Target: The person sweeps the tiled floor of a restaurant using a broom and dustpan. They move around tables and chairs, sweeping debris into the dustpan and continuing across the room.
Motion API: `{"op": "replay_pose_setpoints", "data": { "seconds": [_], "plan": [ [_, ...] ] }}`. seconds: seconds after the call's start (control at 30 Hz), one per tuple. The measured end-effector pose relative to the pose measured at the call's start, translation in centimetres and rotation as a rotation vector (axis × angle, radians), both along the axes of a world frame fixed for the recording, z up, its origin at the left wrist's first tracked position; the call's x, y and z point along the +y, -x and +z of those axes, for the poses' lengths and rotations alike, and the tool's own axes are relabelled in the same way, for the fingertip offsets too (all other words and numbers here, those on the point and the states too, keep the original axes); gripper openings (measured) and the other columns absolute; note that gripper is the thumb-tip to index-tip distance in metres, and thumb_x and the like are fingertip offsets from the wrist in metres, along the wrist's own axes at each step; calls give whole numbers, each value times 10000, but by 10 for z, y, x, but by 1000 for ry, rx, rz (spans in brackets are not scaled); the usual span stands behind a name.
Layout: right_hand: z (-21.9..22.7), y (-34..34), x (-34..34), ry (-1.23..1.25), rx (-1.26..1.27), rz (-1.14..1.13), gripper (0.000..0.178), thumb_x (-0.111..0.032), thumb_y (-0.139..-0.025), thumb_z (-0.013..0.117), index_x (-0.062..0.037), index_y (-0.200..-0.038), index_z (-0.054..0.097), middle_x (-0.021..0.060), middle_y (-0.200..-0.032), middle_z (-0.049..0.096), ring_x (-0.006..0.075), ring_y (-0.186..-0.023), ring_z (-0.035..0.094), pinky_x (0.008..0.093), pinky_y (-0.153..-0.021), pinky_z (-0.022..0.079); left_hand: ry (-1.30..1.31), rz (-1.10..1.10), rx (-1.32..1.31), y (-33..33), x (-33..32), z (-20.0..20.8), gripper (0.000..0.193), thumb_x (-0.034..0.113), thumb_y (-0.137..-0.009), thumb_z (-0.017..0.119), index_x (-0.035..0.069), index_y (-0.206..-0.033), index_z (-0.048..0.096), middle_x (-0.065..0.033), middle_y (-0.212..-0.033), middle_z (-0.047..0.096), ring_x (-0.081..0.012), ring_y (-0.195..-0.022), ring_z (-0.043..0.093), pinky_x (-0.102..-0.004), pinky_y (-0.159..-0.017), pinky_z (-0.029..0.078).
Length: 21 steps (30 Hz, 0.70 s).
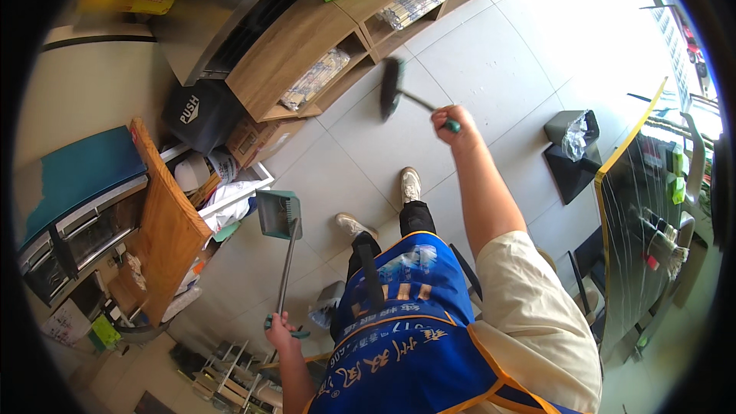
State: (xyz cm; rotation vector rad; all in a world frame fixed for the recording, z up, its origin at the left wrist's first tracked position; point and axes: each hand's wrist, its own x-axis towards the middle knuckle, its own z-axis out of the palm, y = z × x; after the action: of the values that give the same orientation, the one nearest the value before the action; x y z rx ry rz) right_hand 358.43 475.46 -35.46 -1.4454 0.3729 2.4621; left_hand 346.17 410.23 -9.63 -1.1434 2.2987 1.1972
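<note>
While my right hand (443, 117) grips the broom (391, 88) at upper centre, my left hand (280, 328) clasps the dustpan (278, 213) handle, lower left; short strokes toward the pan on the floor (491, 54) seem best.

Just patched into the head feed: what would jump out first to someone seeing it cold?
The blue apron with orange trim fills the lower middle. The right hand grips a dark-bristled broom with a thin handle out over the pale tiled floor, near the curved wooden shelf unit. At lower left, the left hand holds a green long-handled dustpan upright beside the feet.
</note>
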Motion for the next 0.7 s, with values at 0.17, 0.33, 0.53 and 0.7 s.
{"op": "replay_pose_setpoints", "data": {
  "seconds": [0.17, 0.33, 0.53, 0.7],
  "plan": [
    [-2, -82, 84, -162, -313, -42, 123, -10, -911, 448, -56, -805, 405, 2, -600, 440, 67, -430, 403, 180, -349, 366, 34, -21, -21, -12, 9, 9, 224, 224, -969, 568, 16, -1047, 543, -134, -916, 695, -96, -488, 403, -289, -446, 379],
    [9, -139, 89, -235, -377, 66, 138, -52, -909, 457, -5, -779, 462, 4, -591, 449, 70, -420, 412, 176, -352, 372, -23, 67, -15, -34, -2, 9, 238, 230, -972, 567, 13, -1064, 536, -142, -922, 695, -94, -482, 387, -291, -454, 375],
    [42, -143, -74, -367, -392, 207, 77, -59, -912, 471, -72, -837, 462, 27, -634, 461, 109, -440, 403, 225, -356, 350, -105, 136, 49, -53, -59, -7, 270, 234, -956, 598, 1, -1084, 546, -152, -929, 698, -97, -490, 380, -303, -470, 374],
    [80, -132, -246, -182, -305, 453, 331, -280, -986, 463, -87, -719, 488, 3, -558, 400, 116, -415, 364, 240, -354, 297, -107, 177, 42, -81, -126, -20, 347, 223, -961, 587, -51, -1161, 518, -193, -1058, 680, -109, -485, 384, -314, -460, 386]
  ]
}}
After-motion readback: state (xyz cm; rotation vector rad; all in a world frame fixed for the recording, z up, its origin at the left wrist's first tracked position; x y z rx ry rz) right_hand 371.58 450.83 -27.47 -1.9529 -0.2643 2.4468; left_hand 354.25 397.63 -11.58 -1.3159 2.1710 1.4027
